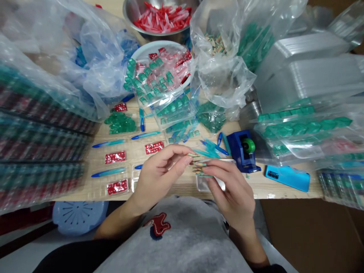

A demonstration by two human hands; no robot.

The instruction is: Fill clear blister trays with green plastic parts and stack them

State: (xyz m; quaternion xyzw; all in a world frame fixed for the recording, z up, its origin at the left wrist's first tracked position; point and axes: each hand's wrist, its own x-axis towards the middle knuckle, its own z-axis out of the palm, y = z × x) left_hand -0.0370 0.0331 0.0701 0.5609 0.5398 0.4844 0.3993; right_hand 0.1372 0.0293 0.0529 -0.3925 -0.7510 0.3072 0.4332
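Above the near edge of the table, my left hand (pixel 162 174) pinches one thin, pale green-and-tan slip between thumb and forefinger. Facing it, my right hand (pixel 230 185) holds several small multicoloured slips (pixel 199 169) fanned between its fingertips; their exact kind is too small to make out. Beneath my right hand lies a clear plastic tray (pixel 202 184). Left of my hands, clear blister trays hold blue pens (pixel 109 172) and red packets with white spots (pixel 118 187). More turquoise-and-blue pens (pixel 212 148) lie loose beyond my right hand.
A blue tape dispenser (pixel 241 151) and a blue phone (pixel 287 178) are on the right. Filled packs (pixel 36 136) are stacked at left. Behind stand a steel bowl (pixel 127 19) of red pieces, a plastic bag (pixel 224 76) with similar slips, and stacked clear trays (pixel 315 72).
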